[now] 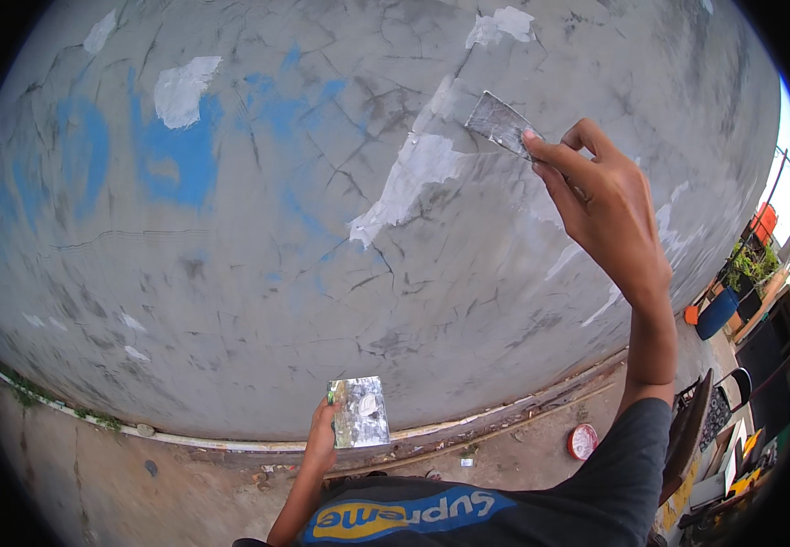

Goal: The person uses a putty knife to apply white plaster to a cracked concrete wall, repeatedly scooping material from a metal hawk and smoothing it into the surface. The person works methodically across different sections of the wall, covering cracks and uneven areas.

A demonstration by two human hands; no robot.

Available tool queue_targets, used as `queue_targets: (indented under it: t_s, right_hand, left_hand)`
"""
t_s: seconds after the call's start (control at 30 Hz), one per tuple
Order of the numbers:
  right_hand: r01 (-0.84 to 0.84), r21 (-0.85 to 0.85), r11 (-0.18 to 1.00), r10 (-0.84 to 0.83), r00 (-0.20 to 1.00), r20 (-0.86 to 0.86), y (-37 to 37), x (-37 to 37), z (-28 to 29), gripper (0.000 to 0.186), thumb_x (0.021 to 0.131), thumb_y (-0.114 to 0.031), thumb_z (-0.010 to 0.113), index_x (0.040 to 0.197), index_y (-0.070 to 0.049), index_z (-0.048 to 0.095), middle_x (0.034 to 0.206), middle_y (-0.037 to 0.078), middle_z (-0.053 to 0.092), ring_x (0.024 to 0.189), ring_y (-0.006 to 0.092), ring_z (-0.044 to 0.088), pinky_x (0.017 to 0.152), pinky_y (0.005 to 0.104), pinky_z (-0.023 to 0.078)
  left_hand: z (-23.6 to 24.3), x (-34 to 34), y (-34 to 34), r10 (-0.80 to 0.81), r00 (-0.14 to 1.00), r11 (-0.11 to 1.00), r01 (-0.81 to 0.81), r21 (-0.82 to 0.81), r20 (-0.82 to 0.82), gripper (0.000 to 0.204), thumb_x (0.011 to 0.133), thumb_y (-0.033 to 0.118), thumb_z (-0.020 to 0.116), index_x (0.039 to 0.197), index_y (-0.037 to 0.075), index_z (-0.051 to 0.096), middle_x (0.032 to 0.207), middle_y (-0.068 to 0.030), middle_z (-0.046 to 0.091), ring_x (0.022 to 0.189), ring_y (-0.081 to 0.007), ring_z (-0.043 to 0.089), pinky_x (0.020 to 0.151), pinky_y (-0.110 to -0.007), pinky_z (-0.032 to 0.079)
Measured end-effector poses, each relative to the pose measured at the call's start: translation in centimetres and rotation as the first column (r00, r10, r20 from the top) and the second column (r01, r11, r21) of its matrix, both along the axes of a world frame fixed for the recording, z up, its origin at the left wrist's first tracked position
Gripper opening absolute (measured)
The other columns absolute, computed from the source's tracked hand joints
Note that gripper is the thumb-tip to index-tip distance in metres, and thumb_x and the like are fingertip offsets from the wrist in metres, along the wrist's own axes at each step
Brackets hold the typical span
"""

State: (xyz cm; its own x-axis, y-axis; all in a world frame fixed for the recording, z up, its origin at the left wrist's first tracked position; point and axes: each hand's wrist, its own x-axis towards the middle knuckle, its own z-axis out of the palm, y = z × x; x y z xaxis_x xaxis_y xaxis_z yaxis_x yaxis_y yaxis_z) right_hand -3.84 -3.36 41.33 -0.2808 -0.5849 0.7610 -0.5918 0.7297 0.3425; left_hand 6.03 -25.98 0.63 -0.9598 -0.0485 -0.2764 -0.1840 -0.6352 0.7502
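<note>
My right hand (606,196) is raised at the wall and pinches a flat, grey-smeared putty scraper (497,122) between thumb and fingers. The blade lies against or just off the cracked grey wall (276,292); which of the two I cannot tell. Left of it, a long white filler patch (418,173) runs diagonally along a crack. Low in front of me, my left hand (321,438) grips the left edge of a small rectangular putty board (347,427). On that smeared board sits a dab of white putty (368,404).
More white patches (183,91) and blue paint marks (176,169) cover the wall's left side. A pipe (258,447) runs along its foot. On the ground stands a red-rimmed tub (583,441). At right are a blue barrel (717,313), a chair (728,401) and stacked clutter.
</note>
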Motion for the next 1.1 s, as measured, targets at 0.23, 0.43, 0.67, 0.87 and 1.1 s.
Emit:
queue_targets:
  t_s: [0.23, 0.43, 0.67, 0.87, 1.1]
  right_hand:
    - [-0.033, 0.001, 0.999, 0.033, 0.998, -0.056, -0.8, -1.1, -1.0, 0.027, 0.084, -0.006, 0.072, 0.11, -0.013, 0.072, 0.085, 0.008, 0.059, 0.056, 0.0234, 0.057, 0.05, 0.035, 0.044]
    - [-0.093, -0.03, 0.995, 0.094, 0.995, 0.045, 0.8, -0.3, -0.1, 0.026, 0.084, -0.007, 0.073, 0.11, -0.013, 0.072, 0.085, 0.007, 0.058, 0.058, 0.0233, 0.058, 0.052, 0.0353, 0.045]
    - [-0.099, 0.032, 0.995, 0.1, 0.993, -0.061, -2.2, -0.9, 0.9, 0.024, 0.084, -0.008, 0.072, 0.108, -0.012, 0.073, 0.084, 0.008, 0.059, 0.059, 0.0251, 0.059, 0.053, 0.0353, 0.046]
    - [-0.013, 0.009, 1.0, 0.013, 1.0, -0.02, 0.0, 1.2, 1.4, 0.025, 0.085, -0.008, 0.072, 0.109, -0.014, 0.072, 0.083, 0.008, 0.059, 0.059, 0.0243, 0.058, 0.052, 0.0352, 0.045]
    - [-0.237, 0.017, 0.971, 0.238, 0.964, -0.121, -0.7, -4.0, 2.3, 0.03, 0.084, -0.007, 0.074, 0.112, -0.018, 0.073, 0.082, 0.006, 0.058, 0.054, 0.0192, 0.052, 0.05, 0.0335, 0.042]
  left_hand:
    - [-0.5, -0.3, -0.4, -0.008, 1.0, 0.998, 0.006, -0.062, -0.026, 0.042, 0.094, 0.019, 0.044, 0.131, 0.0, 0.051, 0.12, -0.0106, 0.061, 0.108, -0.02, 0.062, 0.094, -0.034, 0.05]
    - [0.1, -0.2, -0.3, -0.009, 1.0, 1.0, 0.009, -0.005, -0.028, 0.042, 0.094, 0.018, 0.044, 0.131, 0.0, 0.05, 0.121, -0.0113, 0.061, 0.108, -0.0205, 0.062, 0.095, -0.035, 0.05]
    - [-0.5, -0.6, -0.3, -0.022, 0.999, 0.998, 0.02, -0.067, -0.039, 0.042, 0.095, 0.02, 0.044, 0.131, 0.0, 0.05, 0.12, -0.0112, 0.061, 0.107, -0.0203, 0.062, 0.094, -0.035, 0.051]
    - [0.5, -0.2, -0.5, -0.016, 1.0, 1.0, 0.016, -0.009, -0.018, 0.043, 0.094, 0.021, 0.045, 0.131, 0.0, 0.051, 0.119, -0.011, 0.062, 0.105, -0.02, 0.063, 0.093, -0.035, 0.051]
    - [0.3, -0.8, -0.4, -0.043, 0.998, 0.998, 0.041, -0.048, -0.04, 0.043, 0.093, 0.019, 0.046, 0.132, 0.0, 0.05, 0.118, -0.0108, 0.062, 0.105, -0.0205, 0.063, 0.093, -0.035, 0.051]
